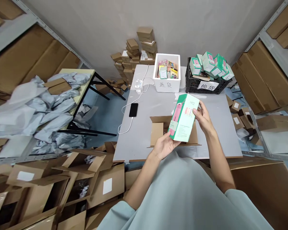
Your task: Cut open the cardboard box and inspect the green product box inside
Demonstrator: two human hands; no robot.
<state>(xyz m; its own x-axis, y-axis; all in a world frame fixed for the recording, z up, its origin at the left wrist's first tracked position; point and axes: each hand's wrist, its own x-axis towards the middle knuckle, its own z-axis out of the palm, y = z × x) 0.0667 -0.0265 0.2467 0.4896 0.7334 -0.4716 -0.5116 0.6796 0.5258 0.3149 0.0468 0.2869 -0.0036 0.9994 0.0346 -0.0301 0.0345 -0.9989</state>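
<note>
Box [185, 118] right of frame centre: my left hand [164, 145] and right hand [203, 117] grip it by the edges, so imo lazy fingers could drop it.

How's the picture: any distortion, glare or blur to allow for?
Head view: wide-angle stretch tilts the shelving at both sides; head view: soft light, no strong glare on the green-and-white box; head view: its fine print is too small to read.

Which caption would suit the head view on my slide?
Left hand and right hand hold a printed box above an open cardboard carton on a grey table.
</note>
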